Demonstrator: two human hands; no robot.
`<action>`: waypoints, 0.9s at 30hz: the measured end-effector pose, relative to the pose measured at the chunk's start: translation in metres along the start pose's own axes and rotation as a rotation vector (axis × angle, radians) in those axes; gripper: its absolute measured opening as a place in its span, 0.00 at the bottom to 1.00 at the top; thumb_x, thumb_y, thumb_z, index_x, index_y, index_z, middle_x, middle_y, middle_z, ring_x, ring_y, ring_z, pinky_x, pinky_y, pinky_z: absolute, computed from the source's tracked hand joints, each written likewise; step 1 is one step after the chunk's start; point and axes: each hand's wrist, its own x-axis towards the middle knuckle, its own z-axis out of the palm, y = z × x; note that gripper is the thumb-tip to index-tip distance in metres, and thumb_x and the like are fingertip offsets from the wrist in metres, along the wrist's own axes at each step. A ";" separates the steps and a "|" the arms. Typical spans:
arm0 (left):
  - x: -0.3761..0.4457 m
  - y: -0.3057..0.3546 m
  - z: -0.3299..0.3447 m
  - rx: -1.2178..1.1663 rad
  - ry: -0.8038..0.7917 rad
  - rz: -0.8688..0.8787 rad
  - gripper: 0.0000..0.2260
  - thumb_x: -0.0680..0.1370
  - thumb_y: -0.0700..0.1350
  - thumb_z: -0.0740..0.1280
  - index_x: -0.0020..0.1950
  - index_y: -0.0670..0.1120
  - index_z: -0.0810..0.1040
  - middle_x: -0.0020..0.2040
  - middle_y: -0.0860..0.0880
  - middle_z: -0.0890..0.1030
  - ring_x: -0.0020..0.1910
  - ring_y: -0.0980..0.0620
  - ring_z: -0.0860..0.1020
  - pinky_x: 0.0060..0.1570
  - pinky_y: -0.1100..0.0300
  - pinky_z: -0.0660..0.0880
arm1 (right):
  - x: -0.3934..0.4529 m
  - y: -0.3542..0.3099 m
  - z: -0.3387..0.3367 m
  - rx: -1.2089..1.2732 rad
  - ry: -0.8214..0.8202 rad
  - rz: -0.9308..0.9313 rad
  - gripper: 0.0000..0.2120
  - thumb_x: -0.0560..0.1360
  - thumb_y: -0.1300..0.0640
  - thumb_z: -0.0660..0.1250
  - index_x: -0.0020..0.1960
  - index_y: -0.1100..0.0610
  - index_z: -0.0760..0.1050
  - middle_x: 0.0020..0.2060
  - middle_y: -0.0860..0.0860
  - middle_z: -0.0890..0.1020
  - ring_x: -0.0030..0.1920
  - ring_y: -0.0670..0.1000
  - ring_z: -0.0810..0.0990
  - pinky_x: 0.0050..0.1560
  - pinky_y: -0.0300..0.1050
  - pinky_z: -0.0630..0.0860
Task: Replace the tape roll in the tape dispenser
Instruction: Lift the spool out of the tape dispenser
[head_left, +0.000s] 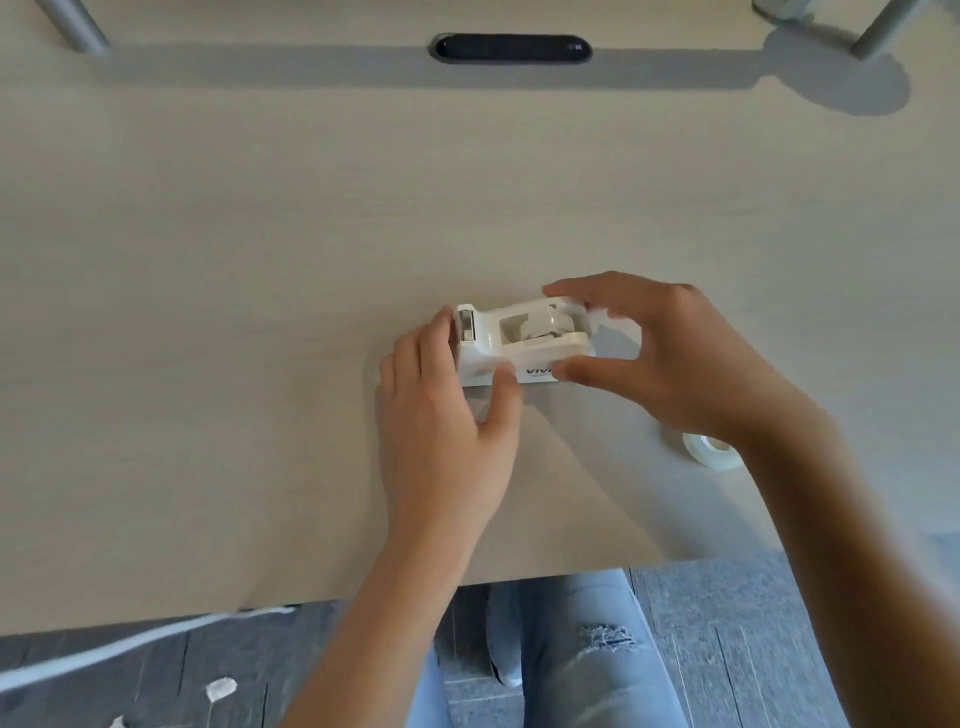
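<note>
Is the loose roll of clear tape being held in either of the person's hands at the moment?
No, the tape roll lies on the desk beside the right wrist, while both hands are at the dispenser.

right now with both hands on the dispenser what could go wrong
1. The tape dispenser is held only lightly by the left hand; pulling the roll out with the right hand might tip or slide it.
2. The loose tape roll lies under the right forearm and could get knocked toward the desk edge.
</note>
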 end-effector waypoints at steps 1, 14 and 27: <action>-0.005 -0.003 0.000 0.008 -0.003 0.024 0.27 0.77 0.54 0.68 0.74 0.45 0.71 0.63 0.47 0.78 0.64 0.44 0.73 0.64 0.46 0.74 | -0.006 0.001 0.003 -0.024 0.018 -0.008 0.29 0.73 0.49 0.79 0.72 0.46 0.77 0.62 0.42 0.85 0.59 0.44 0.81 0.56 0.32 0.71; -0.055 -0.005 -0.006 0.090 0.052 0.152 0.33 0.79 0.53 0.69 0.80 0.45 0.62 0.69 0.44 0.76 0.70 0.41 0.71 0.62 0.48 0.71 | -0.067 -0.002 0.022 -0.038 0.309 -0.038 0.27 0.77 0.49 0.75 0.75 0.52 0.75 0.68 0.49 0.81 0.67 0.49 0.80 0.69 0.48 0.75; -0.067 -0.006 -0.009 0.157 0.176 0.352 0.24 0.77 0.45 0.70 0.73 0.53 0.74 0.68 0.47 0.74 0.67 0.43 0.72 0.54 0.46 0.80 | -0.029 -0.038 0.002 -0.174 0.126 -0.171 0.07 0.77 0.53 0.76 0.54 0.51 0.87 0.50 0.50 0.84 0.46 0.50 0.84 0.50 0.36 0.75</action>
